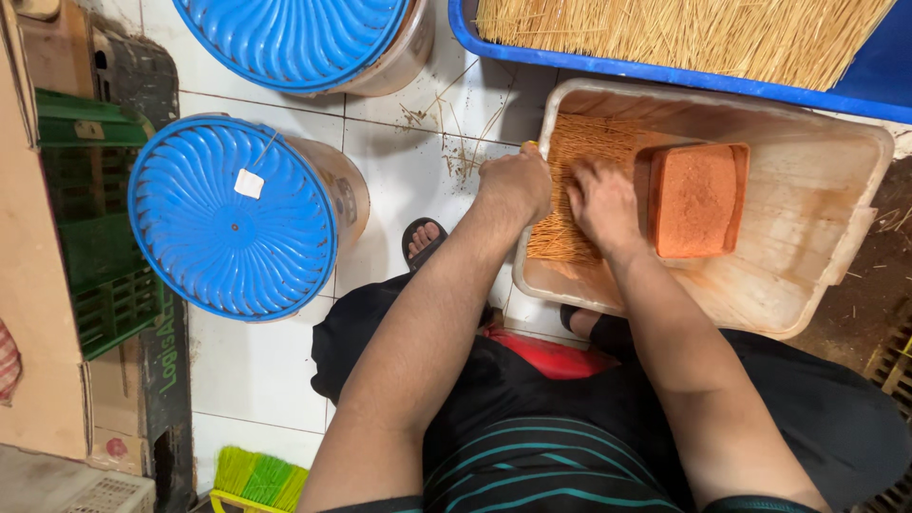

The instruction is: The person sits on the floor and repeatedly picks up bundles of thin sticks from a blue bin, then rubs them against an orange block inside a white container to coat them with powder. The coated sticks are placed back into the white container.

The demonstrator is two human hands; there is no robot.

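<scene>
Seen from above, seated low over a white tiled floor [256,370]. Left hand [518,180] curled into a loose fist at the near-left edge of a pale wooden tray [807,237], fingers closed over the end of a layer of thin sticks [589,152]; cannot tell how many are in the grip. Right hand [603,204] just beside it, palm down, fingers spread flat and pressing on the same sticks, grasping nothing. Sticks lying side by side in the left part of the tray, orange-brown, running from the far wall toward the near rim. Touching them on the right, a block [696,199] heaped with orange powder, resting on the tray's bare bottom. Beyond the tray, a blue bin [665,71] holding a big bundle of pale straws [684,28]. To the left, two tubs with ribbed blue lids: one [233,214] near the left forearm, bearing a small white tag, the other [294,38] farther off at the top edge. Loose straw bits scattered on the tiles between tubs and tray. A sandalled foot [423,239] showing under the left forearm. Green crate [90,237] and cardboard at the far left; a broom [258,480] with green and yellow bristles at the bottom edge. Dark trousers and a striped shirt in the foreground.
</scene>
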